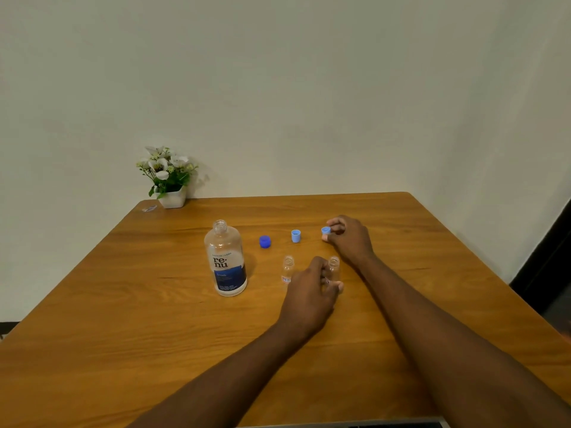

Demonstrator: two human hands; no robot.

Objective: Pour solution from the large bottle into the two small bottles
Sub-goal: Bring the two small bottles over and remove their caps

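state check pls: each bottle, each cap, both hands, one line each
Large bottle: upright, uncapped, untouched.
Dark blue cap: off, lying on the table.
Middle light blue cap: off, on the table, free.
Right light blue cap: in the right hand fingertips.
Left small bottle: upright, open, free.
Right small bottle: upright, open, held by the left hand.
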